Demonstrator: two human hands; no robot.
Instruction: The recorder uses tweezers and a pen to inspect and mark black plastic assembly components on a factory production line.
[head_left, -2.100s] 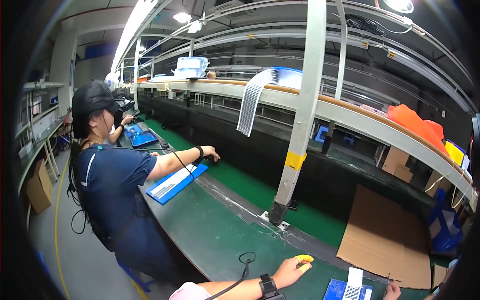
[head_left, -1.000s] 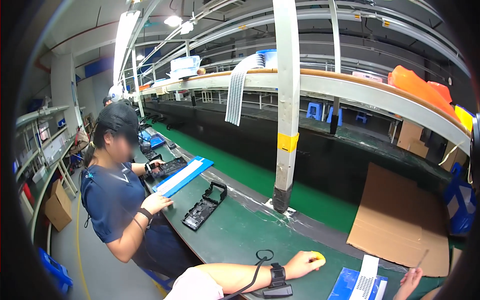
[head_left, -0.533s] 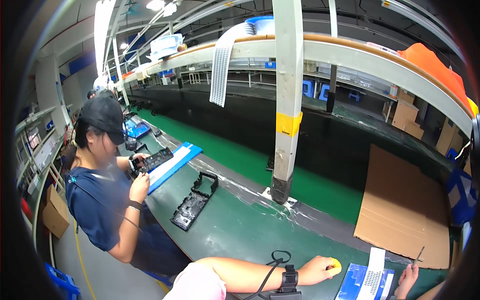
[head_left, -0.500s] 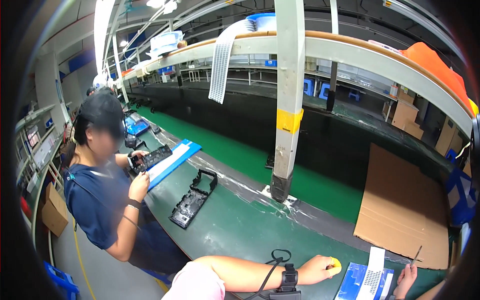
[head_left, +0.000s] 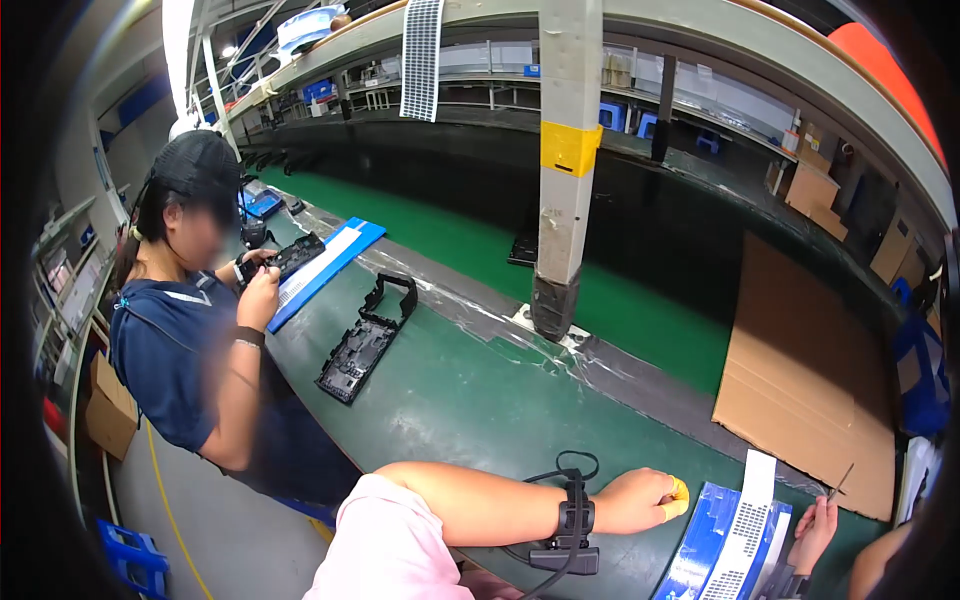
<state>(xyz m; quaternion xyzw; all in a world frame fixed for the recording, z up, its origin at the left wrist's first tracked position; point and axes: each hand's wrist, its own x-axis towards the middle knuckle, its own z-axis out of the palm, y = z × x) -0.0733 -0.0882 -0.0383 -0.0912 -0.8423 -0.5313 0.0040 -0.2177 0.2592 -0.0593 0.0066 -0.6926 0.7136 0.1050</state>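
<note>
My left hand (head_left: 640, 500), its fingertips covered by yellow finger cots, is curled closed above the green bench. Anything it might hold is hidden. Around that wrist is a black strap with a small dark device (head_left: 565, 560) and a looped cable. Just right of it lies a blue board (head_left: 705, 515) carrying a white label sheet (head_left: 748, 530) printed with rows of small dark marks. At the board's right side, my right hand (head_left: 817, 530) pinches thin dark tweezers (head_left: 842, 482), tips pointing up and away. Its wrist is partly cut off by the lower edge.
A co-worker (head_left: 200, 330) at left holds a black plastic housing (head_left: 298, 256) over another blue board (head_left: 340, 262). A black frame part (head_left: 365, 345) lies on the bench (head_left: 450, 420). Beyond are a post (head_left: 565, 220) and cardboard (head_left: 810, 390). Another forearm (head_left: 880, 560) shows at far right.
My view has tilted downward, so the bench and post sit higher in the picture. My left hand stays beside the blue board, and my right hand still grips the tweezers.
</note>
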